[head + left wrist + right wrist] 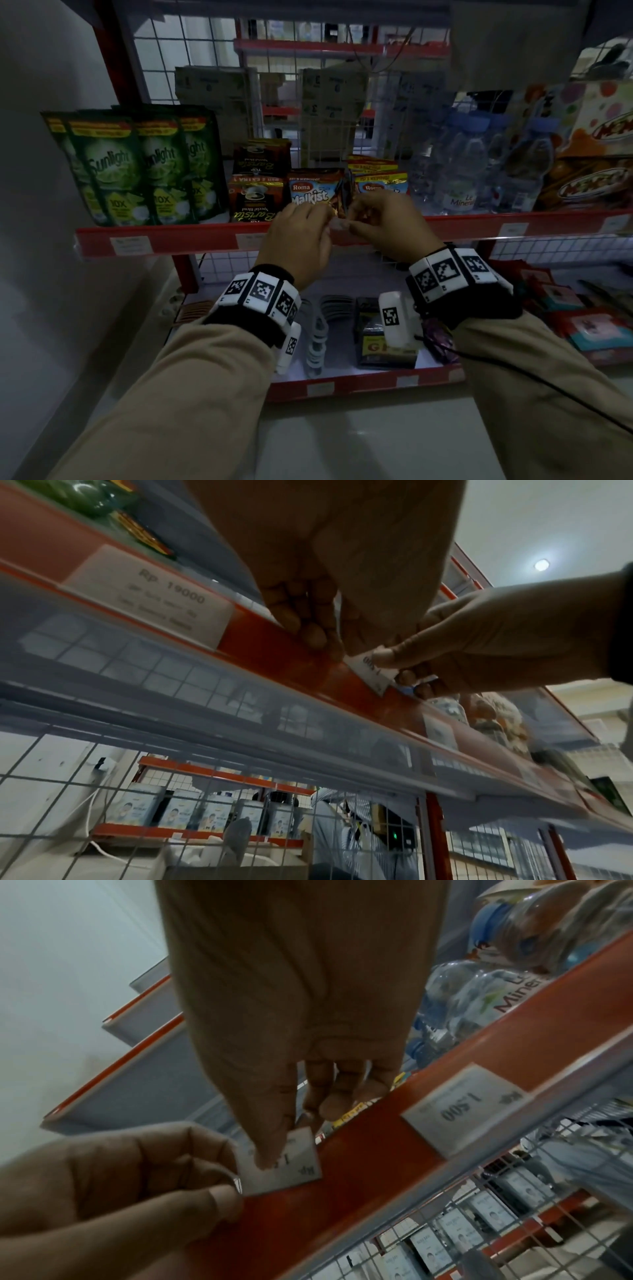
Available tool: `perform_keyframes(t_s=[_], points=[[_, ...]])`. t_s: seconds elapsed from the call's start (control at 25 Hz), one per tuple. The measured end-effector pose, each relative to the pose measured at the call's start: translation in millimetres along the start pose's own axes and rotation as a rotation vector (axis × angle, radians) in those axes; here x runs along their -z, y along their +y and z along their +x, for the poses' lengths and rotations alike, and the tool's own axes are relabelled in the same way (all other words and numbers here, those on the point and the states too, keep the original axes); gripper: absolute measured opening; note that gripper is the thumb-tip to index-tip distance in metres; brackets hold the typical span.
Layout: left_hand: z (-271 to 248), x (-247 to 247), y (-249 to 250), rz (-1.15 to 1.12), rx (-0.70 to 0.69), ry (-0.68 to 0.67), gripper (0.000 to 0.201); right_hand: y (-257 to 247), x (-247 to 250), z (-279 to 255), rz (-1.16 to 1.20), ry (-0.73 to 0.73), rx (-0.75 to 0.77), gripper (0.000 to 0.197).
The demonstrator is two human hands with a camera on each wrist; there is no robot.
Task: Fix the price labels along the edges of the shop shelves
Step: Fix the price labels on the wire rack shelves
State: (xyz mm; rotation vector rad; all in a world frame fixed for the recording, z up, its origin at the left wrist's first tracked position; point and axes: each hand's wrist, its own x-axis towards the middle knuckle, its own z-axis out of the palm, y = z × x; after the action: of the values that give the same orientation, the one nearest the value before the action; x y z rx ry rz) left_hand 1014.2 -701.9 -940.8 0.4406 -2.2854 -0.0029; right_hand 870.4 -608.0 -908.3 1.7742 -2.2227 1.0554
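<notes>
A small white price label (339, 224) lies against the red shelf edge (205, 240), in front of the Malkist packs. My right hand (354, 219) pinches it, thumb (270, 1150) pressed on its printed face (287, 1167). My left hand (323, 221) comes in from the left, and its curled fingers (219, 1199) hold the label's left end. In the left wrist view the label (368, 669) sits tilted on the red strip between the two hands. Other labels (131, 245) (512, 229) sit flat behind the clear cover; one reads Rp 19000 (154, 599), another 1.500 (462, 1110).
The shelf above the strip carries green Sunlight pouches (137, 171), coffee sachets (255, 198), Malkist packs (311, 192) and water bottles (459, 164). A lower red-edged shelf (359, 383) with small goods stands below my wrists. A grey wall is on the left.
</notes>
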Motion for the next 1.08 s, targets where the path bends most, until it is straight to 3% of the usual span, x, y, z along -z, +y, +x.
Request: perform_keyframes(t_s=[0.12,0.32,0.56,0.64,0.88,1.08], points=[[6,3,-6,-0.119,0.075,0.016,0.02,-11,1,13,0.27,0.042,-0.037,0.009],[8,8,-10,-0.294,0.217,0.034,0.037,-16,-5,24,0.456,0.085,-0.084,0.019],[8,-1,-4,-0.306,0.237,0.109,0.022,-9,-17,2,0.762,0.123,-0.158,0.009],[7,-4,-3,-0.246,0.231,0.104,0.016,-9,-18,-4,0.738,0.098,-0.142,0.014],[5,5,-4,-0.115,0.127,0.022,0.014,-3,-6,-4,0.201,0.18,0.04,0.012],[4,16,-8,0.042,0.127,-0.109,0.013,-1,-18,-2,0.352,0.354,0.017,0.011]])
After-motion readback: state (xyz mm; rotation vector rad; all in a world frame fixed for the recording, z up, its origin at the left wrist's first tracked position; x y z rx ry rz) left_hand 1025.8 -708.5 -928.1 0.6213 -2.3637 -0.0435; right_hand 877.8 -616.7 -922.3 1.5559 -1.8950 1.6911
